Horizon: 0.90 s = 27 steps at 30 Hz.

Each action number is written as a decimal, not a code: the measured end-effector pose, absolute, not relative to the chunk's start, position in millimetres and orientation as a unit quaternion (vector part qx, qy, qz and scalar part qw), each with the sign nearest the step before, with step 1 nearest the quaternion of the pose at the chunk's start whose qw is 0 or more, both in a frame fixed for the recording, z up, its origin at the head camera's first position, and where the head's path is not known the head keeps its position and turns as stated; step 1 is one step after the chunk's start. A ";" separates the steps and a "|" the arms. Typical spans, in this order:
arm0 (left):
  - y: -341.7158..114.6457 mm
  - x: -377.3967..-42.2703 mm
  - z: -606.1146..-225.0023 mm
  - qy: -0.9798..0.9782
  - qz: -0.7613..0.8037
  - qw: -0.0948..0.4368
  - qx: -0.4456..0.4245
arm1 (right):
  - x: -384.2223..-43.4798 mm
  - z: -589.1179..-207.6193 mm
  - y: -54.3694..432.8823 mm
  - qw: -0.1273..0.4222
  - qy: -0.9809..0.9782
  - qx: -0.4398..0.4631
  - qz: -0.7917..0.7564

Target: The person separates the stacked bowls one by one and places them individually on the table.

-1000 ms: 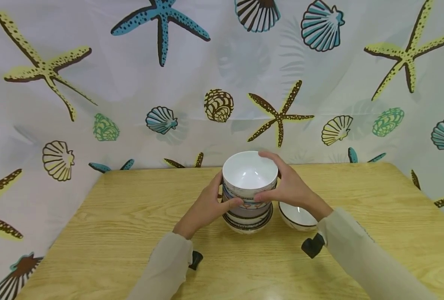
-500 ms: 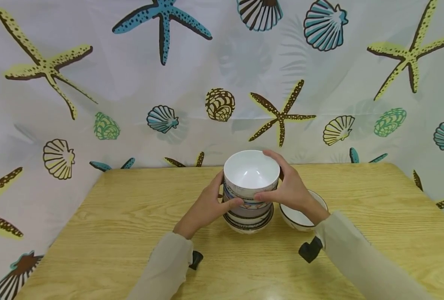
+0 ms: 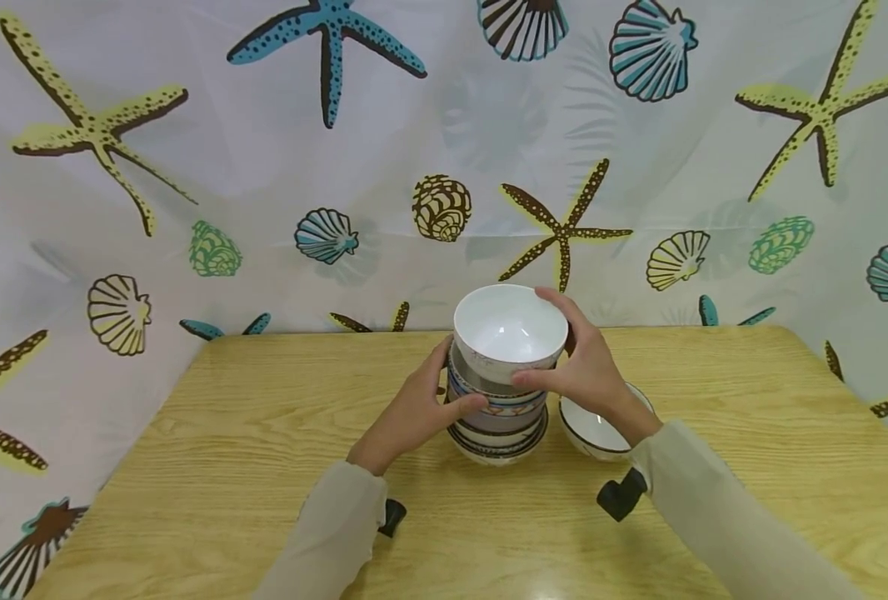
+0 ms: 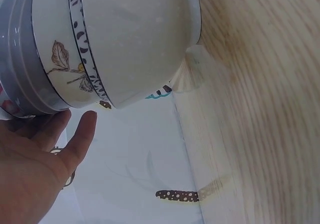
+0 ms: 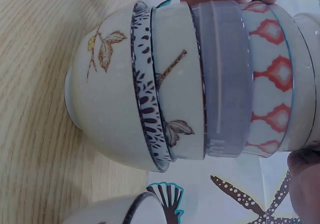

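A stack of nested bowls (image 3: 500,437) stands upright on the table, showing a red-patterned one (image 5: 272,74), a plain grey one (image 5: 225,79) and brown-leaf ones (image 5: 107,84). My left hand (image 3: 414,414) grips the upper stack from the left, thumb across the front. In the left wrist view, some fingers (image 4: 80,139) of it lie against the bowls. With my right hand (image 3: 594,371) I hold the top white bowl (image 3: 507,329) at its right side, thumb in front. That bowl is raised a little and tilted above the stack, its lower part close to the bowl beneath.
A single white bowl with a dark rim (image 3: 597,433) sits right of the stack, partly hidden by my right wrist. The wooden table (image 3: 264,433) ends at a curtain (image 3: 384,275) printed with shells and starfish. Each wrist carries a dark device (image 3: 621,495).
The top white bowl has come up out of the stack and shifted slightly right with my right hand. A gap shows beneath it. My left hand has stayed on the stack.
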<state>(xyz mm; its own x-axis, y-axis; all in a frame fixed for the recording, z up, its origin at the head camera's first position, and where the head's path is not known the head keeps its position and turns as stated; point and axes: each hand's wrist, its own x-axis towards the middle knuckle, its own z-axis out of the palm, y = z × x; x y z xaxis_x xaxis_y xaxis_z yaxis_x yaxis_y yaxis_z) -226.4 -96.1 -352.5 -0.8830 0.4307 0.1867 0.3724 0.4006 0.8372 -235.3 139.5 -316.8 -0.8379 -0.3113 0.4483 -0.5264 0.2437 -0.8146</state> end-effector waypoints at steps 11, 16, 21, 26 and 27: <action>-95.5 -228.4 -353.0 0.838 0.491 0.031 0.234 | -234.2 -309.7 145.6 0.104 -0.766 0.263 0.577; -95.1 -228.9 -353.9 0.839 0.490 0.032 0.234 | -232.9 -308.4 150.6 0.112 -0.765 0.257 0.580; -95.6 -229.0 -353.6 0.839 0.489 0.030 0.236 | -232.5 -307.0 155.5 0.127 -0.775 0.245 0.568; -95.9 -228.3 -352.6 0.840 0.486 0.025 0.240 | -231.5 -304.9 160.2 0.135 -0.778 0.236 0.566; -95.8 -228.2 -352.5 0.840 0.485 0.024 0.242 | -231.1 -304.6 161.2 0.137 -0.778 0.235 0.566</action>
<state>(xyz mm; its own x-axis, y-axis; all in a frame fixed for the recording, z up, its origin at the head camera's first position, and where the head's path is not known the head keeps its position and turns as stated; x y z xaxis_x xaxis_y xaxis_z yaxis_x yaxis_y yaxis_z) -228.2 -95.8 -352.5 -0.8820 0.4296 0.1938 0.3825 0.4120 0.8270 -231.1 161.2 -304.6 -0.8523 -0.2097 0.4792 -0.5205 0.2496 -0.8165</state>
